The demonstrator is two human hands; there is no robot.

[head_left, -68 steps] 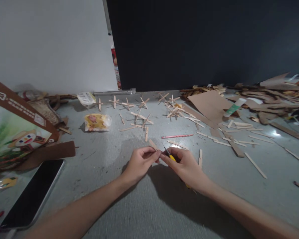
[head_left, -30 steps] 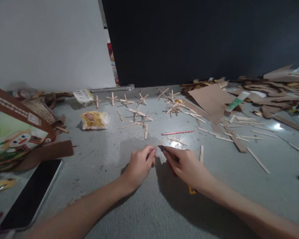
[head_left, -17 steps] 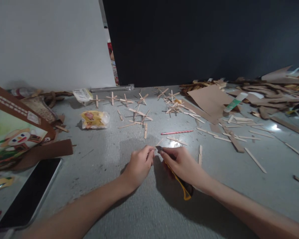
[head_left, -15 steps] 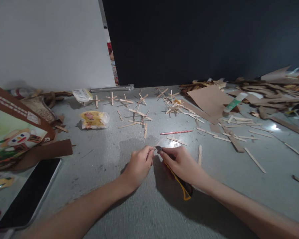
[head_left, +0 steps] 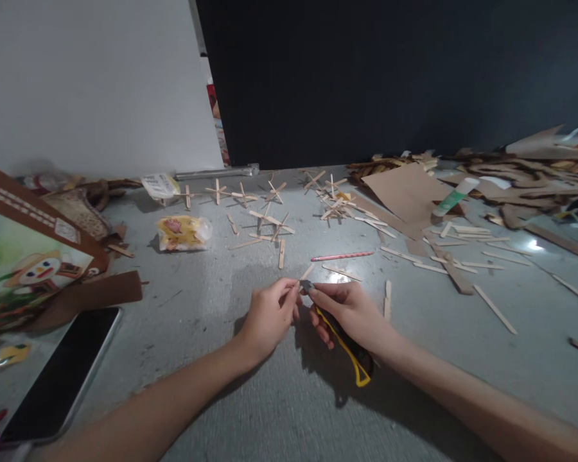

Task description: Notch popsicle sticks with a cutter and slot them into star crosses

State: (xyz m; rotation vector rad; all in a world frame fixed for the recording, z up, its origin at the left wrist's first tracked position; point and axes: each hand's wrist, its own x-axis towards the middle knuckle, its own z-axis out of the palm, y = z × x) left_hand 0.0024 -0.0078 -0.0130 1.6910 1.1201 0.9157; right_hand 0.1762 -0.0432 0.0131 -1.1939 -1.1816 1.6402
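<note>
My right hand [head_left: 356, 317] is wrapped round a yellow-and-black utility knife [head_left: 360, 359]. The knife's grey head points up and left, towards my other hand. My left hand [head_left: 268, 319] pinches a thin wooden craft stick [head_left: 307, 271], whose far end pokes out past the fingertips. The knife's head is right at the stick; whether the blade touches it is too small to tell. A red pencil [head_left: 341, 256] lies just beyond the hands, with a loose craft stick [head_left: 341, 273] in front of it.
Crossed stick pieces [head_left: 216, 191] stand in a row at the back. Brown cardboard [head_left: 397, 192], a green glue stick [head_left: 456, 197] and scattered sticks [head_left: 495, 309] lie to the right. A phone [head_left: 60, 375], a yellow packet [head_left: 180, 233] and a printed bag [head_left: 38, 256] are on the left.
My right hand's lower fingers have loosened and show below the knife handle. The craft stick's end now stands out more above my left fingertips. Both hands stay in nearly the same place.
</note>
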